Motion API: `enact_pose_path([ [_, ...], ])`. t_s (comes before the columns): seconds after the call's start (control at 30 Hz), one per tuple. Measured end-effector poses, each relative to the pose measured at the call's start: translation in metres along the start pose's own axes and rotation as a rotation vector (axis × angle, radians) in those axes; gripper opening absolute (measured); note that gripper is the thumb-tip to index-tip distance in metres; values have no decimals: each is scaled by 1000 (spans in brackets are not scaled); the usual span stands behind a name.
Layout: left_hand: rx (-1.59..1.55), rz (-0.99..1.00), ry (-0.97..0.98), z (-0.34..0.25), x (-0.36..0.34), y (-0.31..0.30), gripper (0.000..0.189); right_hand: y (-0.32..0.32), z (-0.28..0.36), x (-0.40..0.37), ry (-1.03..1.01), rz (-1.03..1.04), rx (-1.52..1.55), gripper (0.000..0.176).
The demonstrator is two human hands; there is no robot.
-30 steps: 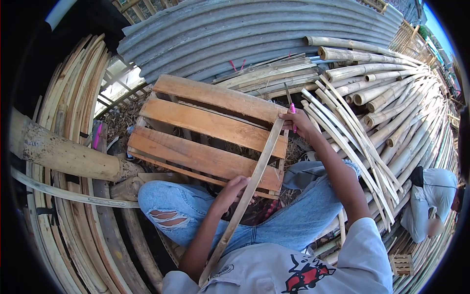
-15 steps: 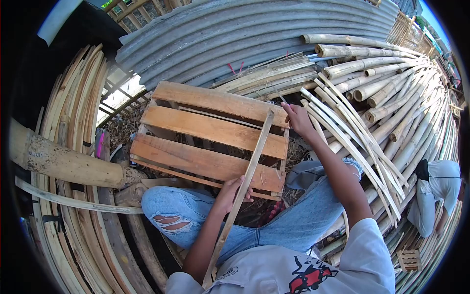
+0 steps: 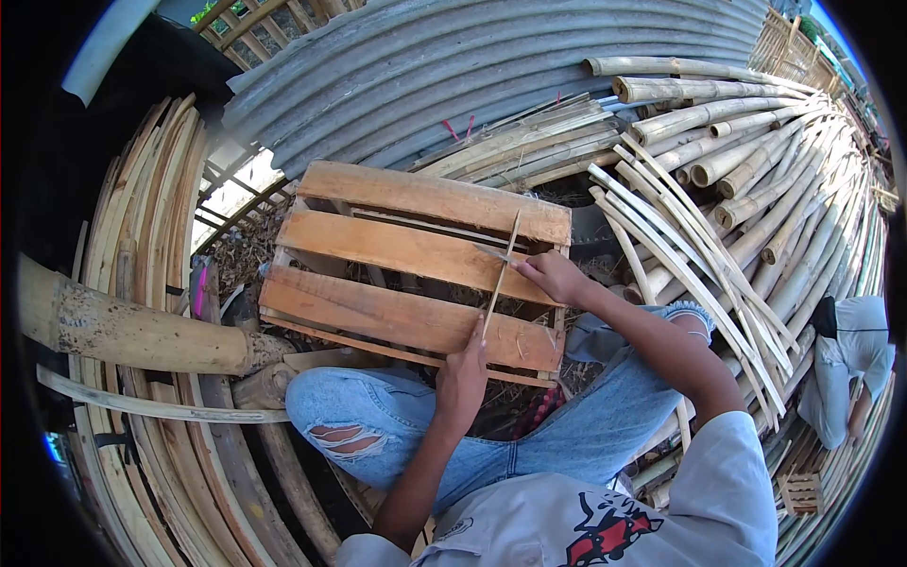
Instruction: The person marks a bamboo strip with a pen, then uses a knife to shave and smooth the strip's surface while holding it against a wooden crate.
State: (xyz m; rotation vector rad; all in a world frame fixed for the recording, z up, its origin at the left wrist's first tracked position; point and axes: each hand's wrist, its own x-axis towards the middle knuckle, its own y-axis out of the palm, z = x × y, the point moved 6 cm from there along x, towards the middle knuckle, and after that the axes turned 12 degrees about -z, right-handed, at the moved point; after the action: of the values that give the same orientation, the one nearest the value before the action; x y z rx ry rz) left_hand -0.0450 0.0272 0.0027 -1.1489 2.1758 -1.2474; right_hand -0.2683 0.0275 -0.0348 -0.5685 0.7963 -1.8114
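My left hand (image 3: 462,383) is closed around a thin bamboo strip (image 3: 499,279), which shows its narrow edge and points up over a slatted wooden crate (image 3: 406,248). In my right hand (image 3: 552,276) is a small knife (image 3: 493,252), its blade crossing the strip above my left hand. The handle is mostly hidden in my fingers. Beneath both hands lie the orange-brown slats of the crate, in front of my crossed legs. The lower end of the strip is hidden behind my left hand and forearm.
Long split strips (image 3: 699,274) lean at the right beside stacked bamboo poles (image 3: 746,180). A thick bamboo pole (image 3: 142,326) and wooden planks (image 3: 142,217) fill the left. Corrugated sheeting (image 3: 472,85) stands behind. Another person (image 3: 846,364) bends over at far right.
The strip has turned from its flat face to its edge. My right hand and the knife have come down and left onto it; my left hand has shifted slightly right.
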Motion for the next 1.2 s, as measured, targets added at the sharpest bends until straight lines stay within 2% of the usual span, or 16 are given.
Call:
enact_pose_path([
  [0.23, 213, 182, -105, -8, 0, -7, 42, -4, -7, 6, 12, 35, -41, 56],
  [0.3, 216, -46, 35, -20, 5, -18, 42, -2, -7, 7, 14, 32, -23, 57],
  [0.33, 217, -43, 34, -22, 8, -15, 42, -1, -7, 6, 16, 28, -5, 57],
  [0.4, 32, -167, 135, -29, 18, -11, 41, 0, -6, 5, 3, 10, -32, 57],
  [0.47, 14, -160, 183, -14, 25, 12, 40, 0, -3, 3, -14, -10, -66, 57],
  [0.53, -9, -148, 237, -15, 28, 20, 38, 2, 4, -6, -70, -2, -233, 57],
  [0.67, 62, -195, 297, -17, 25, 27, 35, 9, 2, -11, -122, 19, -271, 56],
  [0.73, 82, -201, 307, -15, 26, 28, 35, 2, 1, -1, -155, -68, -283, 56],
  [0.9, 40, -176, 312, -13, 25, 29, 34, 2, 1, -1, -73, -108, -242, 57],
  [0.97, 11, -176, 311, -11, 28, 30, 34, 11, 9, -12, -211, -48, -300, 57],
  [1.0, -17, -173, 306, -10, 27, 31, 34, 10, 4, -9, -211, -44, -298, 57],
  [1.07, -21, -158, 301, -8, 25, 31, 34, -10, -30, 7, 101, -188, -218, 58],
  [1.13, -26, -156, 307, -9, 28, 29, 33, -25, -34, 14, 108, -225, -277, 59],
  [1.2, -77, -158, 279, -11, 29, 25, 33, -18, -24, 10, -21, -142, -274, 59],
])
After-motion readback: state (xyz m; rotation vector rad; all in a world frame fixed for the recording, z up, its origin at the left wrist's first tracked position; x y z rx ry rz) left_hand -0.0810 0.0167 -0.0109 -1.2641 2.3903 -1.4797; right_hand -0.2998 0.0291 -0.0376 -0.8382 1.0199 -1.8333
